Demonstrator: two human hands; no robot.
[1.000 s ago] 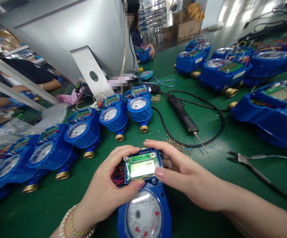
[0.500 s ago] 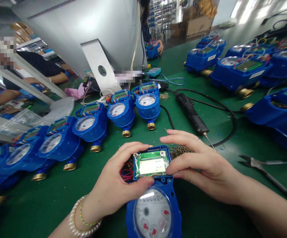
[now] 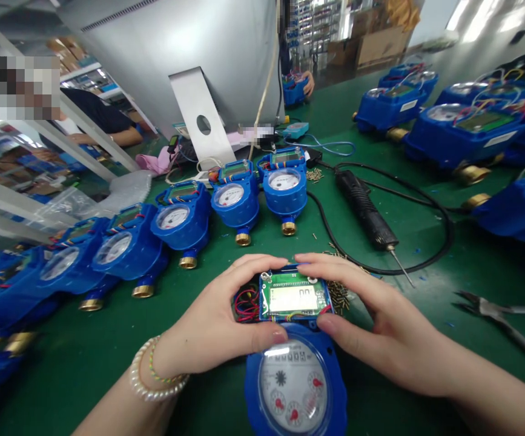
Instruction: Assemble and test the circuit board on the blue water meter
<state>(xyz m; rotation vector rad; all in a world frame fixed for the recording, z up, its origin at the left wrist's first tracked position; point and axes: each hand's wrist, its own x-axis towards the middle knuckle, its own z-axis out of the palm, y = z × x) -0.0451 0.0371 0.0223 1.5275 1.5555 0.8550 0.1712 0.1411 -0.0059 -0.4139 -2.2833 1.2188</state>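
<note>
In front of me is a blue water meter [image 3: 296, 381] with a round dial showing red pointers. At its far end sits a green circuit board with a lit display [image 3: 293, 298]. My left hand [image 3: 226, 315] grips the meter's housing from the left, thumb near the dial's top edge and fingers along the far rim. My right hand [image 3: 375, 321] clasps the housing from the right, fingertips on the far edge and thumb at the near right corner. Red wires [image 3: 246, 304] bunch beside the board, under my left palm. Small brass screws [image 3: 340, 295] lie partly behind my right fingers.
Several blue meters [image 3: 180, 218] stand in a row at left and centre; more with loose wires [image 3: 466, 130] are at right. A black electric screwdriver [image 3: 366, 212] with its cable and cutting pliers [image 3: 484, 306] lie at right. Behind is a monitor [image 3: 184, 60]; co-workers sit beyond.
My right fingers have moved from the board's right side to the far rim, with the thumb now at the near corner. The view has shifted slightly left.
</note>
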